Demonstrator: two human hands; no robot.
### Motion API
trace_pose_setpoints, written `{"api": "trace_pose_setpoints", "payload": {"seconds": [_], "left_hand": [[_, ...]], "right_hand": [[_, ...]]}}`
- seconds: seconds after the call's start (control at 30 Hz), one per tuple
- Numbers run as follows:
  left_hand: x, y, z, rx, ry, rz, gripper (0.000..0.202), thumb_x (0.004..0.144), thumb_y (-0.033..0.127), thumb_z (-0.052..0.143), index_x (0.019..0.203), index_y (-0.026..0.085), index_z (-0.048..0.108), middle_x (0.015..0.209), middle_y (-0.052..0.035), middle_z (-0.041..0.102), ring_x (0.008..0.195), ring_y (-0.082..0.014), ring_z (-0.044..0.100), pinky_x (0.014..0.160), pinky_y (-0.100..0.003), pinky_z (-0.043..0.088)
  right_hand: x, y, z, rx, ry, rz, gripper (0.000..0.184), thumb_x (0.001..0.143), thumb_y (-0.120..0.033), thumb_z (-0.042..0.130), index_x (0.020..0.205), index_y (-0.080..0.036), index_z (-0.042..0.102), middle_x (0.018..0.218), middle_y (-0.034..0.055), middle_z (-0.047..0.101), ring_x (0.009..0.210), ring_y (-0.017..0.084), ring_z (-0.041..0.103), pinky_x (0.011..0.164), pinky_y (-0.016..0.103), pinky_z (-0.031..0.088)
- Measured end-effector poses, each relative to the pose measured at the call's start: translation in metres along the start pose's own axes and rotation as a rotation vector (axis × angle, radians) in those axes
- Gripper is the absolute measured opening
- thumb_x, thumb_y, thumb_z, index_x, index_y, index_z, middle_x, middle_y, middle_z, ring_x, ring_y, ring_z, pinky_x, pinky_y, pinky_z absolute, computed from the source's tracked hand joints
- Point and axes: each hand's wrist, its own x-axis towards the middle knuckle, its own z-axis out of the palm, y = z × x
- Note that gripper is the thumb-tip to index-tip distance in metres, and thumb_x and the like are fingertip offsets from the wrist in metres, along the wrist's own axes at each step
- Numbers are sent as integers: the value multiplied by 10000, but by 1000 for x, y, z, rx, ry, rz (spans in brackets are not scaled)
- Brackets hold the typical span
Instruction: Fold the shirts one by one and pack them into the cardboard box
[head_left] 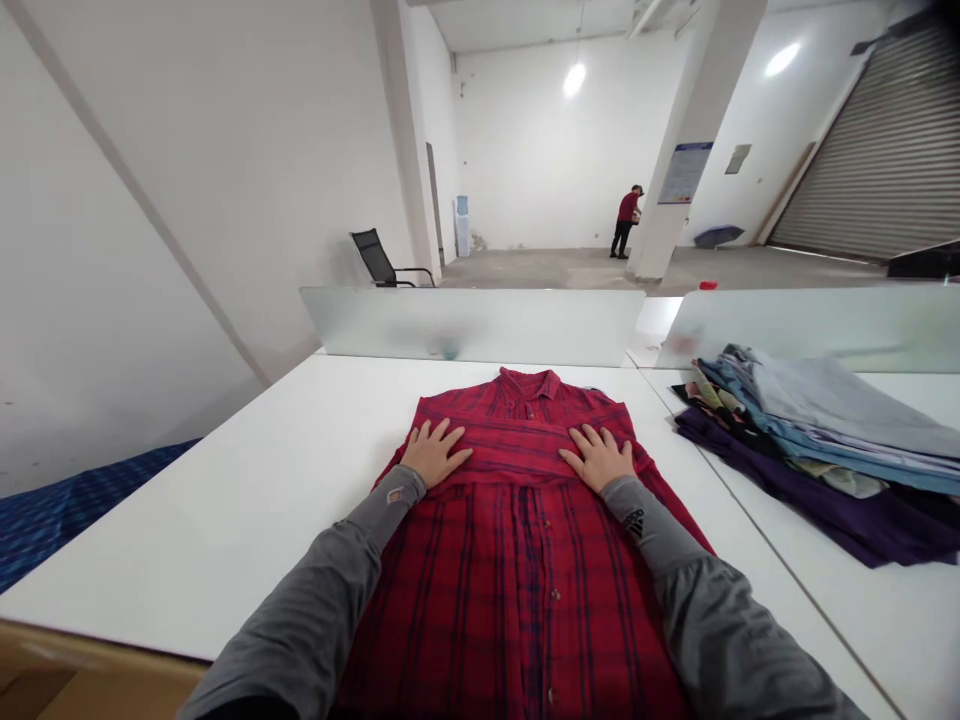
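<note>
Centre of frame: we are holding a red plaid shirt (510,560) flat on the white table (262,480), button side up, its collar pointing toward the top of the frame and its hem running off the lower edge. We are pressing our left hand (435,452) palm down on the shirt left of centre, fingers spread and open, gripping nothing. Our right hand (598,457) is lying likewise right of centre, fingers splayed. At the right of the frame, a pile of folded clothes (825,440) is sitting apart from the shirt. Behind, a frosted divider (480,325) is standing across the table's far edge. In the upper middle, a distant person (626,220) is standing beside a pillar (690,140).
</note>
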Motion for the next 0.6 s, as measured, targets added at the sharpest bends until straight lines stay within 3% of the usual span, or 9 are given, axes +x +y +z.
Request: {"api": "trace_pose_setpoints", "payload": {"seconds": [0.1, 0.23, 0.5, 0.6], "left_hand": [[0, -3, 8, 19, -42, -84, 568, 915, 588, 383, 1423, 336, 417, 1524, -66, 344, 1360, -413, 291, 1062, -609, 266], [7, -11, 4, 24, -105, -150, 597, 902, 617, 374, 1444, 367, 370, 1552, -54, 289, 1368, -441, 251, 1045, -649, 250], [47, -25, 3, -31, -175, -209, 603, 914, 608, 332, 1466, 365, 320, 1567, -62, 250, 1385, -432, 219, 1023, -698, 230], [56, -21, -1, 22, -115, -212, 612, 922, 599, 330, 1452, 297, 375, 1539, -101, 309, 1386, -427, 227, 1052, -692, 166]], "right_hand": [[5, 5, 10, 18, 32, -25, 585, 893, -614, 388, 1376, -298, 487, 1475, 92, 421, 1339, 398, 315, 1022, 737, 154], [23, 6, 8, 80, 39, -72, 574, 898, -614, 381, 1360, -296, 506, 1466, 88, 434, 1342, 380, 316, 1051, 719, 116], [67, 5, 16, 271, 64, -76, 548, 848, -571, 537, 1324, -299, 535, 1441, 86, 453, 1340, 379, 310, 1054, 730, 33], [74, -1, 12, 248, 109, -39, 615, 860, -557, 542, 1380, -235, 485, 1464, 120, 415, 1371, 391, 249, 1053, 720, -28]]}}
